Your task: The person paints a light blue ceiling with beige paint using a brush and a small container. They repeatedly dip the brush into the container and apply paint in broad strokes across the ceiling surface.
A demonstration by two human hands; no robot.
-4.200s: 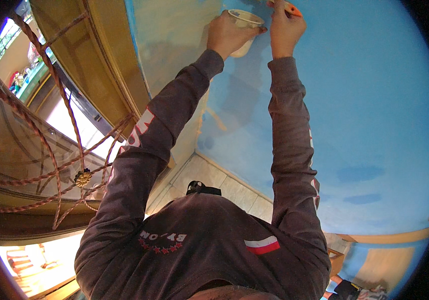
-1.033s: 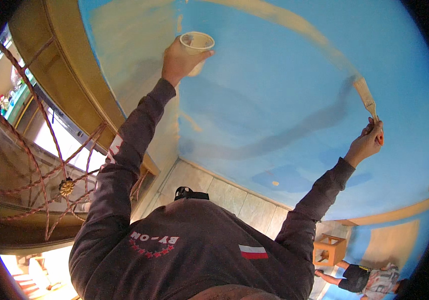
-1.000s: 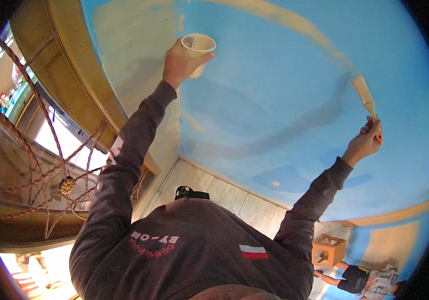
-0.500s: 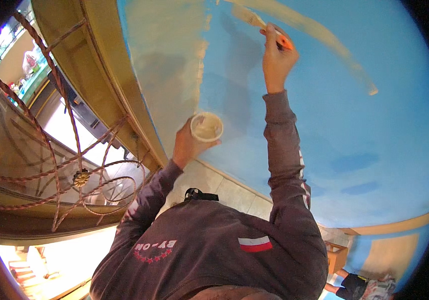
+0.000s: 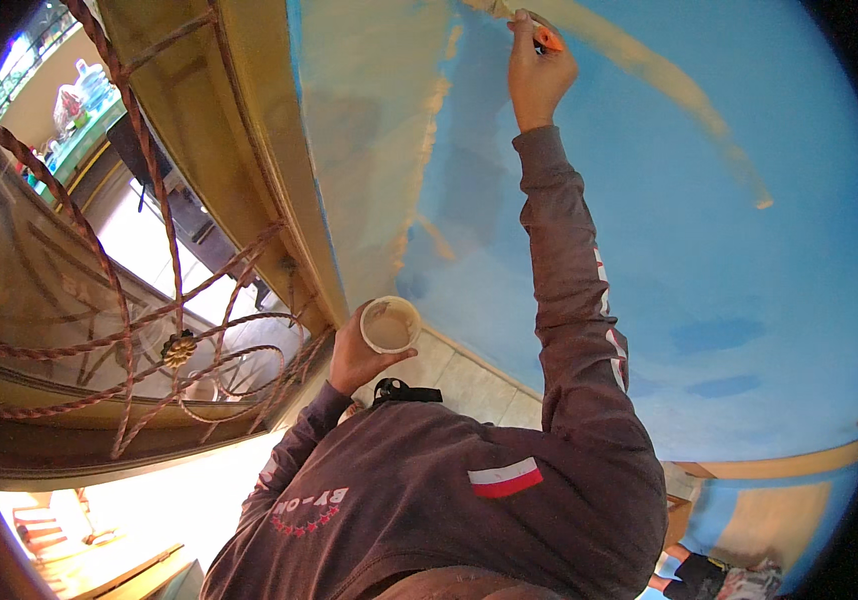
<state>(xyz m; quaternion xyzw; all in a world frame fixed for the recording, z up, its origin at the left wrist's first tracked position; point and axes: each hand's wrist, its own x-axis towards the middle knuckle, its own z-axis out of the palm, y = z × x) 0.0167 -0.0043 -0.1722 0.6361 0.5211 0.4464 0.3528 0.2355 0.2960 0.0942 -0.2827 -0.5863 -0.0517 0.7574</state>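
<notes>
My left hand [image 5: 354,355] is wrapped round a small pale plastic cup [image 5: 390,324] low in front of my chest, with beige paint visible inside. My raised right hand [image 5: 539,75] grips a paintbrush [image 5: 545,36] by its orange-ended handle, the bristles up at the top edge of the picture against the blue wall [image 5: 719,260]. A long beige stroke [image 5: 669,80] arcs across this wall to the right of the brush. The adjoining narrow wall [image 5: 359,170] at the left is patchily coated in beige, with an uneven edge at the corner.
A window frame [image 5: 229,140] with a twisted metal grille [image 5: 178,349] runs along my left, a counter with assorted items visible through it. Pale floor tiles [image 5: 469,380] lie below. At lower right are a wooden stool [image 5: 677,520] and another person's legs and shorts [image 5: 699,575].
My left hand has come down toward my chest with the cup. My right hand has moved from the right, up and leftward with the brush, reaching a little higher than half a second ago.
</notes>
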